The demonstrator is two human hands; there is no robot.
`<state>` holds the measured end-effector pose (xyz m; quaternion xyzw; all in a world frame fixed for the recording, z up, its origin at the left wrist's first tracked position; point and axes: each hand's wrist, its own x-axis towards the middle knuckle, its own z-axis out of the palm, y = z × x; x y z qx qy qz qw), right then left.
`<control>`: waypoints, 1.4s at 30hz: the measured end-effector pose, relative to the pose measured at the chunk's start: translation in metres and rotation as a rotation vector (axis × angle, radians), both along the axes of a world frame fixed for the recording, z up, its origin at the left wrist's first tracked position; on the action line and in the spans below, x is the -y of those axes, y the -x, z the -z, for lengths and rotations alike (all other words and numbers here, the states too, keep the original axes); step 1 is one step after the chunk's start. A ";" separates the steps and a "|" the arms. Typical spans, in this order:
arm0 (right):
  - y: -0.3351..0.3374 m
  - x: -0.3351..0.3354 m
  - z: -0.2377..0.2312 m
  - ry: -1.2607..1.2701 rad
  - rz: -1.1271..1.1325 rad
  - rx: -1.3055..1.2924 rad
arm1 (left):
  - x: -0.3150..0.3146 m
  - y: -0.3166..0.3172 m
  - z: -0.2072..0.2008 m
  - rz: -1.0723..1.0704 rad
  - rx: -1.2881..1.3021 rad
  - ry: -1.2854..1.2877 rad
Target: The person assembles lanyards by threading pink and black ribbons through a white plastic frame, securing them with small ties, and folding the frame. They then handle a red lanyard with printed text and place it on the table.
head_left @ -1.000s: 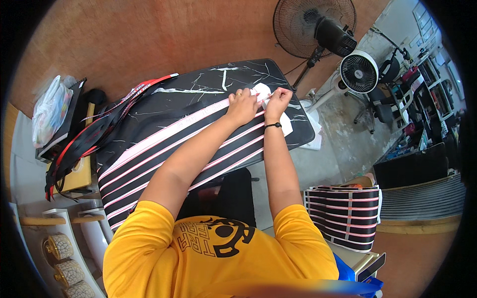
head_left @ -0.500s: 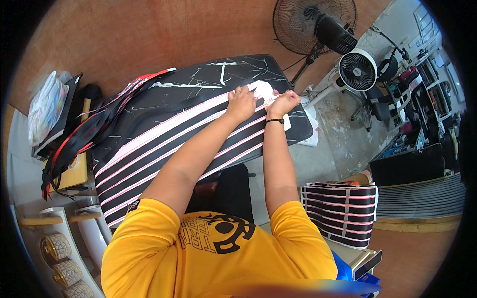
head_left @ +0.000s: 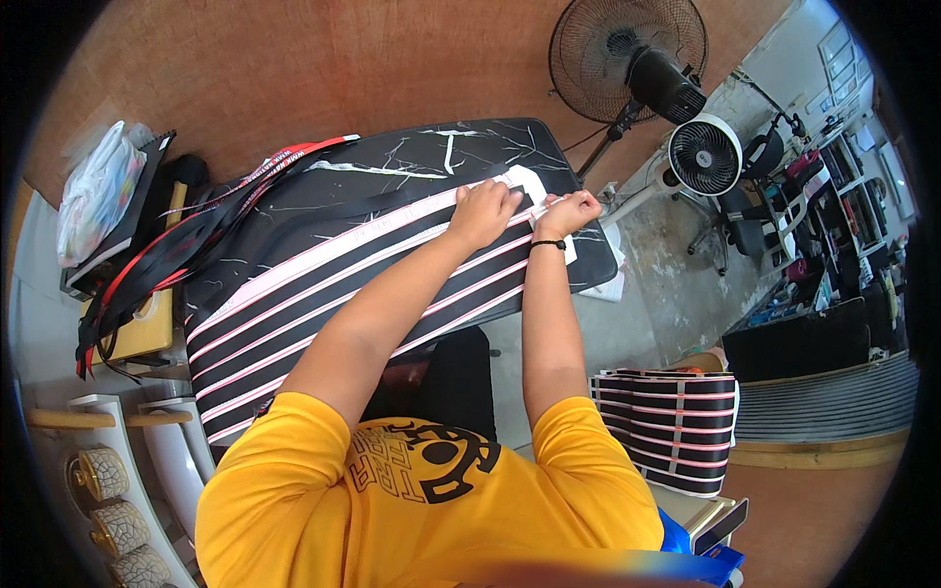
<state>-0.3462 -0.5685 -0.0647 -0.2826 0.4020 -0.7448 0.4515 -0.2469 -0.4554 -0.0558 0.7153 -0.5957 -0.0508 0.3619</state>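
A long black sheet with white, red-edged strips point(head_left: 323, 284) lies slantwise over the black marble-patterned table point(head_left: 392, 147). My left hand point(head_left: 484, 213) rests on the sheet near its far right end, fingers spread over the strips and pressing down. Just right of it, my right hand point(head_left: 569, 212) is closed in a pinch at the sheet's end. A thin white strip point(head_left: 535, 212) runs into its fingers, whose tips are partly hidden. White paper or backing point(head_left: 524, 179) shows beyond both hands.
Black and red straps point(head_left: 167, 260) hang over the table's left end, near a plastic bag point(head_left: 95, 196). Two fans, one black point(head_left: 627, 59) and one white-rimmed point(head_left: 705, 155), stand beyond the right corner. Another folded striped sheet point(head_left: 667, 426) lies at my right.
The view has shifted slightly, so the table sits a little lower. My right hand has turned a little to the right at the sheet's end; my left stays on the sheet.
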 end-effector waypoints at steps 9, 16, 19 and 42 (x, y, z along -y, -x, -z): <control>0.002 -0.003 -0.003 0.010 -0.053 0.006 | -0.007 0.013 -0.007 -0.008 0.081 -0.193; 0.021 0.005 -0.003 -0.014 0.025 0.181 | -0.009 0.012 -0.003 0.011 0.060 -0.142; 0.033 0.014 -0.001 -0.012 0.110 0.192 | -0.009 0.011 -0.004 0.019 0.058 -0.148; 0.105 -0.028 0.009 0.141 -0.159 0.136 | -0.021 0.015 -0.008 0.233 0.230 -0.080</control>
